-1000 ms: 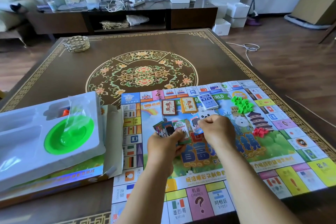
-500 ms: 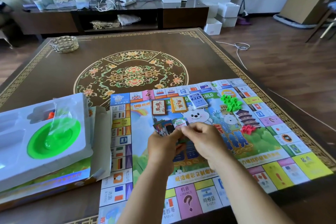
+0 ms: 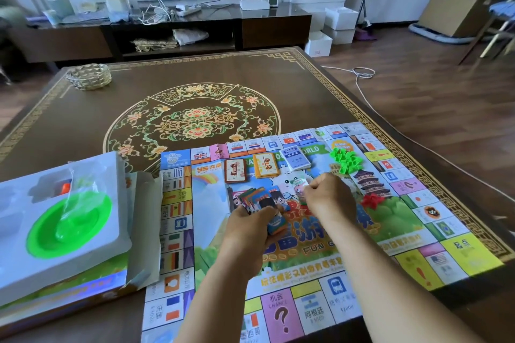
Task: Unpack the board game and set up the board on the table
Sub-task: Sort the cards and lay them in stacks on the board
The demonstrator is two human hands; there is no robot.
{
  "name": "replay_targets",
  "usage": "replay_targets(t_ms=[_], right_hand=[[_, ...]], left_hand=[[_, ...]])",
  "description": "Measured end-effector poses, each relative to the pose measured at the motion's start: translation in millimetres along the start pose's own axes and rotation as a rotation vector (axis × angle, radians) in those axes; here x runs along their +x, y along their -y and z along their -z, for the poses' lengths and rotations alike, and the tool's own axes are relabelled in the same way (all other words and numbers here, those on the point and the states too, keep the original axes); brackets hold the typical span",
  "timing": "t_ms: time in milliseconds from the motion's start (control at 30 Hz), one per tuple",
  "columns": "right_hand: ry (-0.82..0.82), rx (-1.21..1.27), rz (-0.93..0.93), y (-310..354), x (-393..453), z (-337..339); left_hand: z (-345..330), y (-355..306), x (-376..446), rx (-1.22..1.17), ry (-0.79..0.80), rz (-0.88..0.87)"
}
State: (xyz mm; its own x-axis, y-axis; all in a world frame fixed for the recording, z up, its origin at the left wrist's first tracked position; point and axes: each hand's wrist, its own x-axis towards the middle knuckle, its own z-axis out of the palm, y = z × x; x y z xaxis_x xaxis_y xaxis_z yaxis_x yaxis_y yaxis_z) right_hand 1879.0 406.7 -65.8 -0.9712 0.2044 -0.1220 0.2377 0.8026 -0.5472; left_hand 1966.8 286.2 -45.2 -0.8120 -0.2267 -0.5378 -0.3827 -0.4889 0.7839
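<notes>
On board (image 3: 459, 252), "FUN" and "CHANCE" legible; left hand (image 3: 248, 227) grips fanned cards (image 3: 257, 199), right hand (image 3: 328, 198) pinches one card (image 3: 299, 184).

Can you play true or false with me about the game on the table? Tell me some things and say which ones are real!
1. The colourful paper game board lies unfolded on the dark patterned wooden table. True.
2. The left hand holds a fan of picture cards. True.
3. The pile of small bright green plastic houses sits in the white plastic box tray. False: it sits on the board, near its far right corner.
4. Three card decks lie in a row on the board beyond the hands. True.
5. The right hand rests flat and empty on the table. False: its fingers pinch a small card above the board.
</notes>
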Motion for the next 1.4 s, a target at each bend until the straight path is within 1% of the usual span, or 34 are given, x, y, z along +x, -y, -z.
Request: replay_targets(t_ms=[100,167,200,233,300,333,400,433,467,533,667,833,933,1033,1233,1400], right_hand=[[-0.083,-0.095,0.019,-2.9,1.4,-6.7],[-0.122,-0.077,0.050,-1.7,-3.7,-4.2],[-0.106,-0.037,0.077,0.0,-8.9,-0.7],[-0.057,0.040,0.105,2.5,-15.6,4.1],[0.123,0.291,0.109,10.3,-36.8,15.7],[0.232,0.415,0.072,14.4,-48.9,20.7],[0.418,0.588,0.001,17.4,-69.6,22.6],[0.460,0.664,-0.030,16.8,-77.3,19.8],[0.459,0.731,-0.063,14.7,-81.9,15.3],[0.406,0.802,-0.124,11.0,-89.6,9.5],[0.322,0.720,-0.116,7.5,-106.5,8.1],[0.299,0.541,-0.016,8.2,-122.0,4.9],[0.200,0.495,0.022,13.4,-104.7,6.1],[0.115,0.414,0.028,21.5,-74.4,6.2],[0.079,0.122,0.073,37.5,-39.9,-7.0],[0.006,-0.106,0.092,31.2,-32.9,-26.7]], left_hand=[[1.7,1.0,1.2,0.014,-0.021,-0.012],[3.1,1.5,1.3,0.023,-0.033,-0.021],[4.2,1.5,0.7,0.025,-0.037,-0.027],[5.3,1.5,0.3,0.025,-0.040,-0.034],[7.2,1.1,-2.0,0.023,-0.038,-0.047],[8.1,0.8,-4.1,0.022,-0.035,-0.052],[10.0,0.3,-9.5,0.020,-0.025,-0.060],[11.4,0.7,-12.7,0.025,-0.021,-0.059],[13.3,1.6,-15.7,0.030,-0.010,-0.054],[18.3,4.2,-24.2,0.011,0.014,-0.028],[29.4,7.8,-38.6,0.011,0.054,0.014],[38.8,11.2,-48.8,0.084,-0.029,-0.026],[41.4,10.9,-48.2,0.085,-0.066,-0.044],[41.6,9.6,-43.3,0.047,-0.071,-0.052],[40.4,3.4,-31.6,0.039,-0.053,-0.045],[42.0,-1.0,-25.4,0.022,-0.061,-0.039]])
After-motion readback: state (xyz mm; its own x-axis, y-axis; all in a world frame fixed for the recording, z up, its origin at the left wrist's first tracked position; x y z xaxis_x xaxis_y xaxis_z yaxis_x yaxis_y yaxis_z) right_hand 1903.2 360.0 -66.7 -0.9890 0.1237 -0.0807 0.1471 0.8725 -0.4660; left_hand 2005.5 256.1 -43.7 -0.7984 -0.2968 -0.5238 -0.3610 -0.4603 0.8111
